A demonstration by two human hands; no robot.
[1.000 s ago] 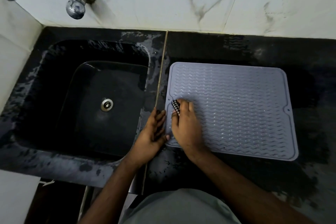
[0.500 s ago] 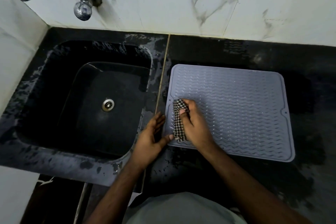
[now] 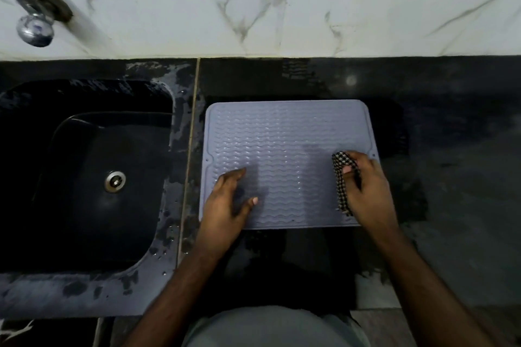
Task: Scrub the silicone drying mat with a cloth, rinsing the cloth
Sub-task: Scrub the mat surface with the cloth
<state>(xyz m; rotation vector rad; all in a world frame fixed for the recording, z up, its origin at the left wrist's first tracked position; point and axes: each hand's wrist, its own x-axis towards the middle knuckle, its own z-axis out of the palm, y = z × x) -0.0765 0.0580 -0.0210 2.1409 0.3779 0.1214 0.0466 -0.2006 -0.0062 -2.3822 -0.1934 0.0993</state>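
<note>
Your right hand (image 3: 366,189) grips the checked cloth (image 3: 342,180) against the grey silicone drying mat's (image 3: 287,144) right edge; your left hand (image 3: 228,203) lies flat, fingers spread, pinning its near-left corner.

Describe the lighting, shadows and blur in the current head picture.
Head view: dim, uneven light; the black sink and the counter swallow detail. The left hand casts a soft shadow on the grey mat. The tap is smeared by motion blur at the frame's edge. The checked cloth in the right hand reads fairly clearly.
</note>
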